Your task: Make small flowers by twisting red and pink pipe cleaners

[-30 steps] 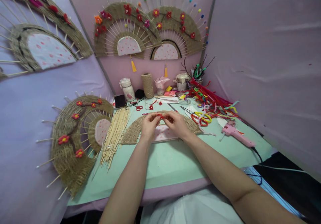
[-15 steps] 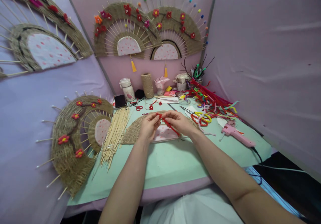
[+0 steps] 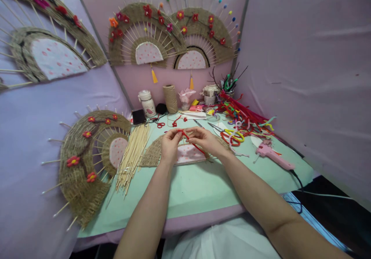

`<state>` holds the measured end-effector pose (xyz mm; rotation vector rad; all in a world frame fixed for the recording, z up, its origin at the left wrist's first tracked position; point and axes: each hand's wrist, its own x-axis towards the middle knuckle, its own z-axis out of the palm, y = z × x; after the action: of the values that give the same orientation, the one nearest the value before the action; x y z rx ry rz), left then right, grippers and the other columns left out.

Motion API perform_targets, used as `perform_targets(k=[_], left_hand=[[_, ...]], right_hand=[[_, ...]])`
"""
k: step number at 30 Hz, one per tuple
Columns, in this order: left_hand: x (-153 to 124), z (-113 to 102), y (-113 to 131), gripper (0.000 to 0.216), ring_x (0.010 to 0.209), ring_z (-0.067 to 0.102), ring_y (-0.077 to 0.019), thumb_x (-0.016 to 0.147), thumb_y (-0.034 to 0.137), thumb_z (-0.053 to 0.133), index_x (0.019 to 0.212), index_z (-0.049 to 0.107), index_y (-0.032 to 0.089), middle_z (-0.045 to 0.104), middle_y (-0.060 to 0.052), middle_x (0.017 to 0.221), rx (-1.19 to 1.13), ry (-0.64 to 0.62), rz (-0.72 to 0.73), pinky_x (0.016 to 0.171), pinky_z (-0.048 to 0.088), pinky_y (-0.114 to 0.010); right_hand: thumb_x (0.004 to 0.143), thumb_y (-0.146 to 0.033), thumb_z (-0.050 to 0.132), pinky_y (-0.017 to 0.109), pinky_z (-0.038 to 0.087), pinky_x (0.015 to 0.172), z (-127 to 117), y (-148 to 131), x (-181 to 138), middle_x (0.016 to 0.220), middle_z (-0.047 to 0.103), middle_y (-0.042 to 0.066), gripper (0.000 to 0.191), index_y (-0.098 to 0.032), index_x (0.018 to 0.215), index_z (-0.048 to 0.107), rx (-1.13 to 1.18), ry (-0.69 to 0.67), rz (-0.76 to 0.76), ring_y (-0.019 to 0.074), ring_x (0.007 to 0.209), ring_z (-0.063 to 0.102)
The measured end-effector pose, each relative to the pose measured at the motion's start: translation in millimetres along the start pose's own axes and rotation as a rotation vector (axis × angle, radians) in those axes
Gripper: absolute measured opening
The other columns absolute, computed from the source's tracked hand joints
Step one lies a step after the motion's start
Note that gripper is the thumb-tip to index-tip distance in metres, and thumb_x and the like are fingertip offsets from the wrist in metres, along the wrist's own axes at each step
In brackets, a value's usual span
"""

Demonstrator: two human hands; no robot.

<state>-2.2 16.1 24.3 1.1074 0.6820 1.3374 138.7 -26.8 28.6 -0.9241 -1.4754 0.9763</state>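
Observation:
Both my hands meet over the middle of the green table (image 3: 197, 185). My left hand (image 3: 170, 145) pinches one end of a thin red pipe cleaner (image 3: 191, 142). My right hand (image 3: 205, 140) pinches the same red pipe cleaner, whose free end trails down and right under my right palm. Beneath both hands lies a half-round woven jute fan (image 3: 152, 154) with a pink spotted centre (image 3: 188, 155).
A bundle of bamboo sticks (image 3: 132, 155) lies left of the fan, and a finished flowered fan (image 3: 87, 162) leans further left. A heap of coloured pipe cleaners (image 3: 243, 121), scissors (image 3: 216, 126) and a pink glue gun (image 3: 272, 154) sit on the right. Twine spool (image 3: 171, 98) and jars stand at the back.
My hands have drawn slightly apart and risen a little. The red pipe cleaner, bunched between my fingers before, now stretches out with its end trailing under my right hand.

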Motion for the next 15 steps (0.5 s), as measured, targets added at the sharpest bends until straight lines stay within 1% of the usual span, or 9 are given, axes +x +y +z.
perform_targets(k=[1,3,5,6,8,10,12,15], left_hand=[[-1.2,1.0,0.6,0.016,0.069,0.057,-0.0100,0.065,0.026,0.068,0.076,0.064,0.016,0.063,-0.001,0.074,0.060,-0.003,0.061,0.070,0.044,-0.024],[-3.9,3.1,1.9,0.015,0.072,0.057,-0.0117,0.068,0.028,0.065,0.078,0.065,0.016,0.064,-0.002,0.076,0.146,-0.020,0.140,0.071,0.045,-0.025],[-5.9,4.4,2.8,0.016,0.074,0.058,-0.0128,0.070,0.029,0.064,0.079,0.065,0.016,0.065,-0.003,0.077,0.170,-0.035,0.163,0.072,0.046,-0.026],[-6.4,4.6,2.9,0.017,0.074,0.058,-0.0130,0.070,0.029,0.064,0.080,0.065,0.016,0.065,-0.003,0.077,0.170,-0.039,0.166,0.072,0.046,-0.026],[-6.4,4.2,2.6,0.019,0.074,0.058,-0.0131,0.069,0.030,0.065,0.081,0.065,0.016,0.065,-0.003,0.078,0.167,-0.041,0.149,0.072,0.046,-0.026],[-5.5,3.3,1.5,0.021,0.073,0.058,-0.0128,0.068,0.032,0.067,0.082,0.066,0.015,0.066,-0.004,0.078,0.156,-0.043,0.106,0.071,0.046,-0.026],[-4.2,2.5,0.0,0.023,0.072,0.058,-0.0125,0.066,0.032,0.068,0.082,0.066,0.015,0.066,-0.004,0.078,0.119,-0.055,0.058,0.071,0.047,-0.026],[-3.0,2.1,-2.4,0.023,0.075,0.059,-0.0129,0.065,0.032,0.069,0.081,0.066,0.015,0.067,-0.005,0.081,0.046,-0.080,0.012,0.072,0.047,-0.027]], right_hand=[[0.073,-0.028,0.062,0.027,0.047,0.069,0.5,0.4,0.2,0.082,0.065,0.002,0.031,-0.020,0.103,0.060,-0.027,0.024,-0.002,0.0135,0.076,0.060],[0.075,-0.028,0.061,0.027,0.046,0.070,0.8,1.5,0.6,0.082,0.065,0.003,0.022,-0.019,0.095,0.063,-0.128,0.084,-0.043,0.0142,0.077,0.059],[0.077,-0.027,0.059,0.028,0.045,0.073,0.3,2.5,0.6,0.086,0.063,0.004,0.014,-0.018,0.085,0.066,-0.248,0.161,-0.130,0.0149,0.082,0.057],[0.078,-0.027,0.058,0.028,0.044,0.073,-0.1,2.9,0.4,0.087,0.061,0.005,0.013,-0.019,0.082,0.066,-0.301,0.201,-0.176,0.0150,0.083,0.056],[0.080,-0.027,0.056,0.027,0.044,0.071,-0.3,3.4,-0.4,0.086,0.057,0.005,0.013,-0.020,0.083,0.067,-0.374,0.274,-0.246,0.0148,0.082,0.055],[0.081,-0.026,0.054,0.027,0.044,0.069,0.5,3.7,-1.1,0.085,0.056,0.005,0.013,-0.020,0.085,0.066,-0.409,0.326,-0.277,0.0148,0.079,0.054],[0.081,-0.024,0.054,0.028,0.044,0.070,2.3,3.9,-1.3,0.085,0.057,0.005,0.012,-0.020,0.085,0.064,-0.417,0.350,-0.292,0.0154,0.079,0.054],[0.080,-0.021,0.053,0.029,0.045,0.072,5.9,4.0,-0.9,0.086,0.058,0.005,0.010,-0.020,0.083,0.063,-0.405,0.342,-0.299,0.0162,0.082,0.056]])
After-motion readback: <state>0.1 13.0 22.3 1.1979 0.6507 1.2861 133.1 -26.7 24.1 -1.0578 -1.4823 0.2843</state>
